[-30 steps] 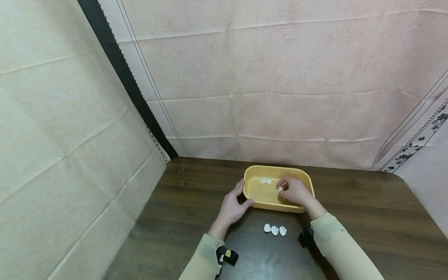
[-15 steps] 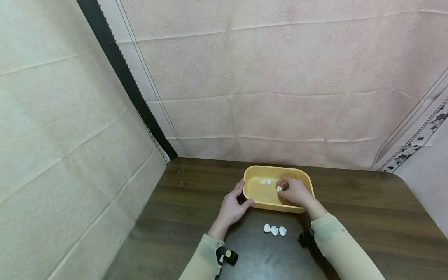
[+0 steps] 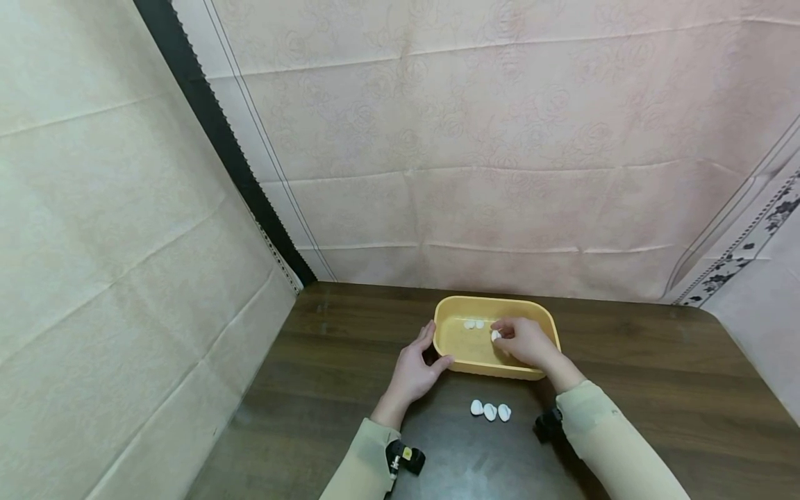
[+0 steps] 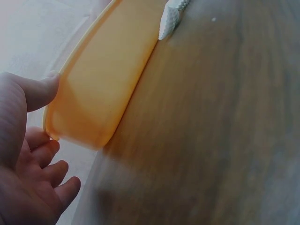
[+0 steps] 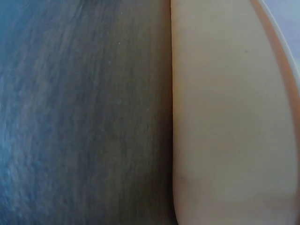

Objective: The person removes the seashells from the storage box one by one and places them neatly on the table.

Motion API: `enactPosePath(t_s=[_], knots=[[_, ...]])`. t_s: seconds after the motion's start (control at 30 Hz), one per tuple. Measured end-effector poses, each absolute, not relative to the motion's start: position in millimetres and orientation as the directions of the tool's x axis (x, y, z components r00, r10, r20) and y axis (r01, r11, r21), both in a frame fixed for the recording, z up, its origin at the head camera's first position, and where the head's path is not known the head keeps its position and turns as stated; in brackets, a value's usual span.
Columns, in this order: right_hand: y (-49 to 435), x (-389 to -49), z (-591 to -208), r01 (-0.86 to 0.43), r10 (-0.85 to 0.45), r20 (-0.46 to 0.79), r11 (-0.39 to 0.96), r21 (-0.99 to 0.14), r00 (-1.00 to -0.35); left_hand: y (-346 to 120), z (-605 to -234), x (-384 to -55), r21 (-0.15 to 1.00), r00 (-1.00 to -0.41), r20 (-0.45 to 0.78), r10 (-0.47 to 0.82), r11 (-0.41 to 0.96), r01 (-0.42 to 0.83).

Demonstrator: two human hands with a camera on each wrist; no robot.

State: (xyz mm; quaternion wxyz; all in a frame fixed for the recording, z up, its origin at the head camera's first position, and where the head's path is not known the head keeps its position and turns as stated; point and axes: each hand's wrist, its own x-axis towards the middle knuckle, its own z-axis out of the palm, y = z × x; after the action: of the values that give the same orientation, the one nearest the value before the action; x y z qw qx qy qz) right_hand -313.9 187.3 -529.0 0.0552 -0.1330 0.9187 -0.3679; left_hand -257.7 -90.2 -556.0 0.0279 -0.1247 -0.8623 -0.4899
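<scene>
A yellow plastic tray (image 3: 471,357) stands toward the back of the table. My left hand (image 3: 412,371) rests against its left end, fingers along the side and thumb at the front corner. In the left wrist view that thumb (image 4: 44,91) touches the rim, and the other fingers are loosely bent. Inside the tray, my right hand (image 3: 528,342) pinches a small white oval piece (image 3: 496,335) between thumb and fingers. Two more white pieces (image 3: 473,324) lie side by side on the tray floor, left of that hand. The right wrist view shows the tray's outer wall (image 5: 229,112), but no hand.
Three white oval pieces (image 3: 490,412) lie in a row on the dark wooden table (image 3: 350,333), in front of the tray. Part of that row shows with a textured surface at the top of the left wrist view. Pale patterned cloth (image 3: 500,173) hangs behind the table.
My right hand has shifted slightly left inside the tray with the white piece, which shows a little more between the fingers. My left hand stays at the tray's end.
</scene>
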Motion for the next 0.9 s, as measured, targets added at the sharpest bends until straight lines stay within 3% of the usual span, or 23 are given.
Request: enactPosePath(t_s=[0.9], knots=[[186.9,-311.4,-527.6,-0.243,-0.273,0.069,0.679,-0.693,-0.959,-90.7,-555.4,-257.2,0.831,-0.965,0.184,0.187,0.495,0.254]])
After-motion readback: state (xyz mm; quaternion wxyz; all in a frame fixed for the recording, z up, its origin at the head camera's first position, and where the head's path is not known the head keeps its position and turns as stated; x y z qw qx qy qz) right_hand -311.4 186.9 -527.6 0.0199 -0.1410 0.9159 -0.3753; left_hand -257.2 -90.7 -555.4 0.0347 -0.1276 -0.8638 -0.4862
